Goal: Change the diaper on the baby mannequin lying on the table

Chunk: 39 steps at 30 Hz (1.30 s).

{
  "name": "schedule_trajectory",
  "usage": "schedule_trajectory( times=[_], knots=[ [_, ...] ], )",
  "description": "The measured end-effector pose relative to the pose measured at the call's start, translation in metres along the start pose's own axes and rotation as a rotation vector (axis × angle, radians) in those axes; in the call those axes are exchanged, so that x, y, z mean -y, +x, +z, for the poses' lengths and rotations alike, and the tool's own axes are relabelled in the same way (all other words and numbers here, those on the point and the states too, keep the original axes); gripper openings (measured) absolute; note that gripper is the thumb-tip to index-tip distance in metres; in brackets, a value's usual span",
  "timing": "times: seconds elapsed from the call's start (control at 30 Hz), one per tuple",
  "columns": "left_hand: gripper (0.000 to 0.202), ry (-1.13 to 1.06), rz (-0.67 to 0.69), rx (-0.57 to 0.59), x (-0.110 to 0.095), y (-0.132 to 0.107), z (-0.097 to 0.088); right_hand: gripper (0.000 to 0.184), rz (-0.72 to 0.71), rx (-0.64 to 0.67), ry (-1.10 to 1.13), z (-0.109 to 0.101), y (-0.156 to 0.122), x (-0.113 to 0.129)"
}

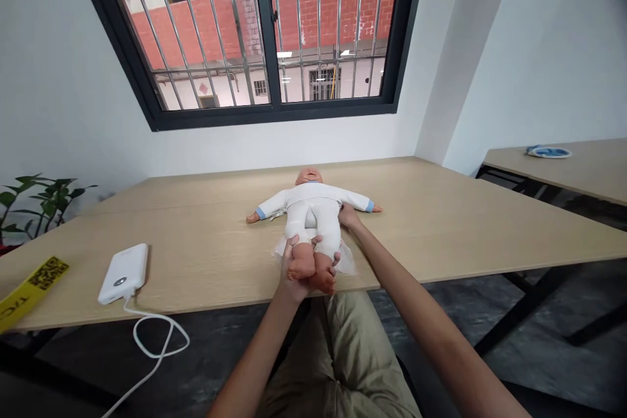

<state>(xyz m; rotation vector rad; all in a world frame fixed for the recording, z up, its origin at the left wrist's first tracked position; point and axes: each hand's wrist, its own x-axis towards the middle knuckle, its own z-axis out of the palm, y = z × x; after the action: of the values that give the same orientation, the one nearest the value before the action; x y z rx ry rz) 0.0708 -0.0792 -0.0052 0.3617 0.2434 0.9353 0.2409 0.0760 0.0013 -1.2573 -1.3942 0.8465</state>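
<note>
A baby doll (313,212) lies on its back on the wooden table (206,241), head toward the window and arms spread. It wears a white long-sleeved top with blue cuffs and white pants that end above its bare feet. My left hand (292,274) is wrapped from below around the doll's lower legs. My right hand (348,216) is closed against the doll's hip on the right, at the waist of the pants; its fingertips are hidden there. Thin, whitish translucent material (347,260) lies under the doll's legs.
A white power bank (125,271) with a white cable (169,333) lies at the left, its cable hanging over the front edge. Left of it is a yellow tag (32,290). A plant (49,199) stands beyond. A blue-white item (548,151) rests on another table at the right.
</note>
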Motion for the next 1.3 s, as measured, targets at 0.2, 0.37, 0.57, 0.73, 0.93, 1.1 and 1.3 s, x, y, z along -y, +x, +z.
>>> schedule_trajectory(
  times=[0.2, 0.37, 0.57, 0.73, 0.93, 1.1, 1.3],
  knots=[
    [0.041, -0.065, 0.004, -0.040, 0.000, -0.004, -0.016, 0.034, -0.108, -0.259, -0.140, -0.016, -0.052, -0.008],
    [0.036, -0.073, 0.007, -0.098, 0.000, 0.000, -0.010, 0.050, 0.055, 0.114, 0.075, -0.006, -0.111, 0.008],
    [0.030, 0.001, 0.083, -0.275, -0.014, 0.000, 0.000, 0.039, 0.057, 0.046, 0.160, -0.003, -0.094, 0.022],
    [0.042, -0.020, 0.136, -0.313, -0.048, -0.010, 0.003, 0.032, 0.089, 0.140, 0.122, -0.034, -0.070, 0.030],
    [0.054, 0.154, 0.078, -0.355, -0.088, -0.021, -0.011, 0.037, 0.135, 0.158, -0.100, -0.056, -0.077, 0.019],
    [0.052, 0.181, 0.047, -0.322, -0.090, -0.022, -0.025, 0.035, 0.022, 0.182, -0.247, -0.057, -0.079, 0.014],
    [0.027, 0.270, 0.154, -0.363, -0.084, -0.019, -0.039, 0.034, -0.266, -0.122, -0.920, -0.021, -0.116, 0.045]
  ],
)
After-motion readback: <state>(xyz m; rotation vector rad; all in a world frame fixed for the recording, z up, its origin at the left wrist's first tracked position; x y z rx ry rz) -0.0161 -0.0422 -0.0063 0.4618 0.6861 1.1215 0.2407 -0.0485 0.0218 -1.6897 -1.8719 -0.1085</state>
